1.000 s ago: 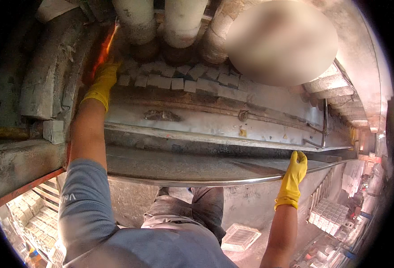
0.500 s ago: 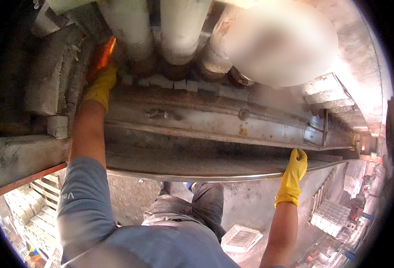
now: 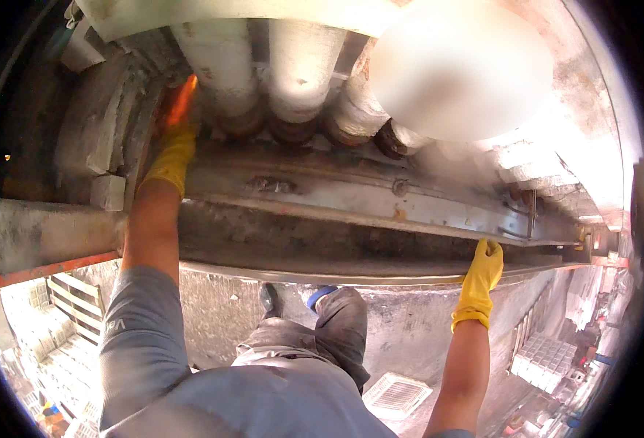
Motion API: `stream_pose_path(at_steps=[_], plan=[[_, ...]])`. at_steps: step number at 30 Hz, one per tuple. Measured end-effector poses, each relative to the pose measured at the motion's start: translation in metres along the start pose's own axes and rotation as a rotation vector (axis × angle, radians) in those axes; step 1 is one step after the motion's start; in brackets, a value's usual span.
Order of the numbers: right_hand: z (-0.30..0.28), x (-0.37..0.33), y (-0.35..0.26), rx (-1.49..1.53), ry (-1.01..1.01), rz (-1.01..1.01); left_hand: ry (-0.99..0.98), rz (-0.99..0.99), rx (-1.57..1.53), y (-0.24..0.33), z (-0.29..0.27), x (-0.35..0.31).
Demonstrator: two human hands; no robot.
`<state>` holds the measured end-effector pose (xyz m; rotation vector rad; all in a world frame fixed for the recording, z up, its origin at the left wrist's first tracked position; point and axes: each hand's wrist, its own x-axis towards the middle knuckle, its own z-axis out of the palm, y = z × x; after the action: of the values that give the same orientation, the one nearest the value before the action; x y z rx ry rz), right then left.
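Note:
My left hand (image 3: 172,157), in a yellow rubber glove, reaches deep to the far left beside a grey block-like wall. Just beyond it an orange glow (image 3: 183,101) shows in a dark gap; the fingertips blur into it, and whether they hold anything cannot be made out. My right hand (image 3: 482,274), gloved the same way, is closed at the lower edge of a long, stained metal beam (image 3: 322,201). Below that beam runs a dark trough (image 3: 300,248) with a shiny metal rim (image 3: 322,279).
Thick whitish rollers (image 3: 303,73) stand in a row above the beam. A pale blur covers the upper right. Below lie a white plastic crate (image 3: 397,394) on the floor, a stack of white blocks (image 3: 544,358) at right and a wooden pallet (image 3: 74,306) at left.
The view has shifted slightly, showing more of the floor and my feet. My left hand stays by the orange glow, and my right hand stays at the beam's edge.

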<state>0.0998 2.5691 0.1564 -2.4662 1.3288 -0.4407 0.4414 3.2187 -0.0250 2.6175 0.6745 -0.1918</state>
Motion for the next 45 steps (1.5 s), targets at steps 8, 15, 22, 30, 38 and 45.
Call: stream_pose_path(at_steps=[8, 15, 22, 30, 38, 45], plan=[[0.002, 0.007, -0.006, 0.022, -0.011, -0.019, -0.107, 0.206, 0.431, 0.014, -0.008, 0.015], [0.010, 0.016, -0.001, -0.011, 0.000, -0.022, -0.172, 0.250, 0.513, 0.010, -0.007, 0.018], [0.011, 0.014, -0.004, 0.004, 0.006, -0.018, -0.196, 0.291, 0.609, 0.016, -0.009, 0.009], [-0.002, -0.011, 0.020, -0.025, 0.007, -0.002, -0.083, 0.392, 0.623, -0.005, 0.007, -0.039], [-0.010, -0.028, 0.071, 0.021, -0.001, 0.002, -0.194, 0.288, 0.292, -0.021, 0.020, -0.071], [-0.018, -0.040, 0.079, 0.010, -0.008, -0.001, 0.003, 0.337, 0.386, -0.012, 0.008, -0.112]])
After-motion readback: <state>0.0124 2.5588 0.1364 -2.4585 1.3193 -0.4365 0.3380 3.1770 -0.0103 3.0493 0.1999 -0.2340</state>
